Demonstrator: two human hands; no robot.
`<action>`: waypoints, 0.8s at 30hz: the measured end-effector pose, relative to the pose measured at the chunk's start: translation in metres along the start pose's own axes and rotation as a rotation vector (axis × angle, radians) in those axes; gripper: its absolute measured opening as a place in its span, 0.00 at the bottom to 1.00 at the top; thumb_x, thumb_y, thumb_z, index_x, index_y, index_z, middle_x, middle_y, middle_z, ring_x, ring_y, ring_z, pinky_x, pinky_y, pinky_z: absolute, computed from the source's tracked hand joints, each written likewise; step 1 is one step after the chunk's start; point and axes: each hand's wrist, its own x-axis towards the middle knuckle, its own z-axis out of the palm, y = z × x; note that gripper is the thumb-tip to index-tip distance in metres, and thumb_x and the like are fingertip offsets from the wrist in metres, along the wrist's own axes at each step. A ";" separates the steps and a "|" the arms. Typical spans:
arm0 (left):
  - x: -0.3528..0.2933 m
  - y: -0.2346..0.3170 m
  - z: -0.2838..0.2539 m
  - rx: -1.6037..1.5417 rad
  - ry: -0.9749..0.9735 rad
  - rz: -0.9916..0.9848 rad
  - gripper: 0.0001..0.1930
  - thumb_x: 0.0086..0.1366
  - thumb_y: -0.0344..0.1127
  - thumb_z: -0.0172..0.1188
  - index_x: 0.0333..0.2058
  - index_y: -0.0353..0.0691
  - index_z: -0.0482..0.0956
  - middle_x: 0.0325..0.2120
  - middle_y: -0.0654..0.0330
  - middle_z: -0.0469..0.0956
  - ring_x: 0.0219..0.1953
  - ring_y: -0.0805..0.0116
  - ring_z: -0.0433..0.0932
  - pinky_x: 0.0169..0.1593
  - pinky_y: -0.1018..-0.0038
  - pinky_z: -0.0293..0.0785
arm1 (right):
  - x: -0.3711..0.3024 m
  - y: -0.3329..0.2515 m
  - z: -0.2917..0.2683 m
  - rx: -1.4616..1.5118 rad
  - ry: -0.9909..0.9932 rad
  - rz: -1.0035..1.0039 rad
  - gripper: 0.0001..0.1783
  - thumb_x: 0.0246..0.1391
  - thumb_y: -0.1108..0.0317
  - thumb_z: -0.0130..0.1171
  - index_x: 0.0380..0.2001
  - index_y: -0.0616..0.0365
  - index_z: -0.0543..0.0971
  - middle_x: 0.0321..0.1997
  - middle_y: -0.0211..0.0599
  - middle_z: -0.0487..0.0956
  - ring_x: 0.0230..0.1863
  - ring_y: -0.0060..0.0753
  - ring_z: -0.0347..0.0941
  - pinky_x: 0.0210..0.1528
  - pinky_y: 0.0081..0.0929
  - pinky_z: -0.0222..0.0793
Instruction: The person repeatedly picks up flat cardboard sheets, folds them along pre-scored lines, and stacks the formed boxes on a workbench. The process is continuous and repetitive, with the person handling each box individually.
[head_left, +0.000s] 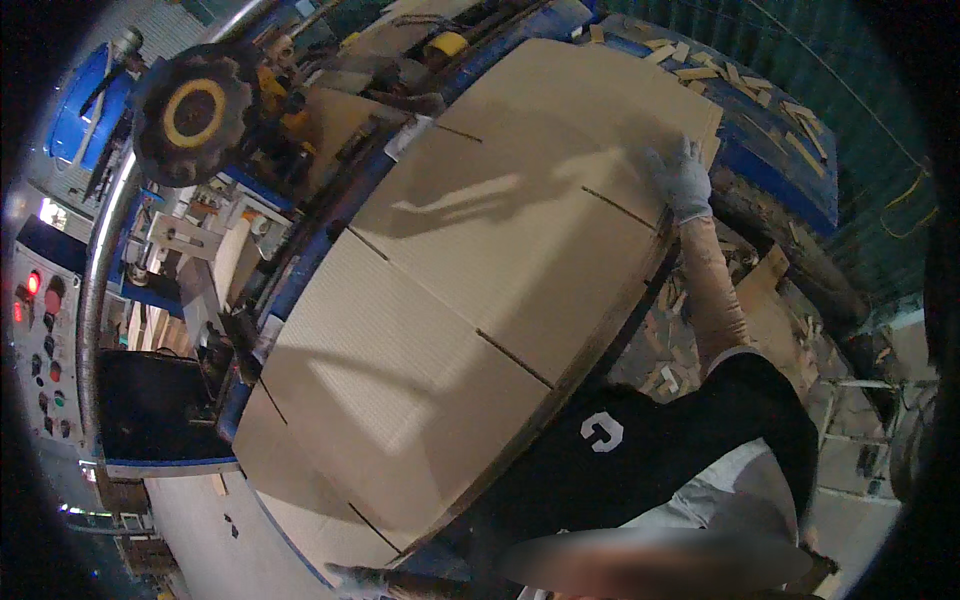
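A large brown corrugated cardboard sheet (400, 330) with several dark slots cut into its long edges lies slantwise across the machine bed. My right hand (685, 180), in a light grey glove, rests on the sheet near its far right edge. Its fingers are stretched out and spread over the board. At the lower edge of the view, my left hand (362, 580), also gloved, is at the near corner of the sheet. The picture's edge cuts it off, so its grip on the board is unclear. Shadows fall across the cardboard.
A black handwheel with a yellow ring (195, 113) stands at the upper left, beside a curved metal rail (107, 260). A control panel (45, 345) has red lights and buttons. Cardboard scraps (690, 72) litter a blue surface at the far right, and more lie beneath my right arm.
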 end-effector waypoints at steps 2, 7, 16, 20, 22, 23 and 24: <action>0.011 -0.020 -0.004 0.106 -0.013 -0.047 0.32 0.64 0.60 0.49 0.56 0.38 0.68 0.50 0.38 0.70 0.52 0.44 0.70 0.57 0.48 0.63 | -0.002 0.026 0.014 -0.094 0.074 -0.139 0.41 0.49 0.39 0.57 0.62 0.49 0.63 0.62 0.51 0.65 0.53 0.63 0.69 0.48 0.46 0.72; -0.005 0.019 -0.042 0.041 -0.070 -0.025 0.50 0.54 0.71 0.52 0.57 0.26 0.64 0.54 0.34 0.67 0.55 0.38 0.67 0.59 0.45 0.59 | 0.020 0.043 0.026 -0.054 -0.270 -0.064 0.35 0.50 0.45 0.57 0.59 0.48 0.66 0.61 0.50 0.67 0.53 0.59 0.70 0.51 0.46 0.70; -0.002 0.076 -0.091 -1.177 0.009 -0.022 0.31 0.62 0.42 0.53 0.60 0.30 0.60 0.59 0.47 0.62 0.61 0.53 0.61 0.67 0.56 0.50 | 0.049 0.031 0.025 1.363 0.232 0.370 0.17 0.58 0.72 0.53 0.51 0.61 0.72 0.48 0.38 0.78 0.42 0.37 0.77 0.43 0.34 0.73; 0.030 0.028 -0.071 -0.962 -0.306 0.142 0.17 0.63 0.28 0.51 0.49 0.28 0.71 0.49 0.52 0.72 0.52 0.61 0.69 0.59 0.63 0.64 | 0.079 0.007 -0.011 1.647 -0.125 0.324 0.17 0.56 0.70 0.56 0.49 0.64 0.73 0.47 0.34 0.77 0.46 0.33 0.74 0.48 0.29 0.70; 0.031 0.008 -0.067 -0.868 -0.468 0.166 0.17 0.61 0.29 0.55 0.48 0.29 0.72 0.46 0.53 0.74 0.48 0.62 0.72 0.54 0.65 0.69 | 0.079 -0.005 -0.055 1.644 -0.249 0.220 0.15 0.57 0.67 0.56 0.47 0.60 0.75 0.47 0.34 0.78 0.45 0.34 0.73 0.48 0.29 0.69; 0.026 0.002 -0.067 -0.897 -0.574 0.283 0.17 0.60 0.30 0.57 0.47 0.30 0.73 0.45 0.54 0.74 0.46 0.62 0.74 0.51 0.66 0.72 | 0.065 -0.006 -0.081 1.616 -0.242 0.076 0.16 0.57 0.66 0.57 0.47 0.59 0.75 0.46 0.34 0.78 0.45 0.34 0.73 0.48 0.28 0.68; 0.019 -0.001 -0.069 -0.985 -0.663 0.141 0.18 0.59 0.30 0.58 0.48 0.31 0.73 0.45 0.55 0.74 0.45 0.63 0.74 0.50 0.66 0.73 | 0.049 -0.009 -0.107 1.406 -0.192 0.110 0.17 0.57 0.65 0.57 0.49 0.58 0.75 0.47 0.35 0.78 0.45 0.35 0.73 0.47 0.28 0.68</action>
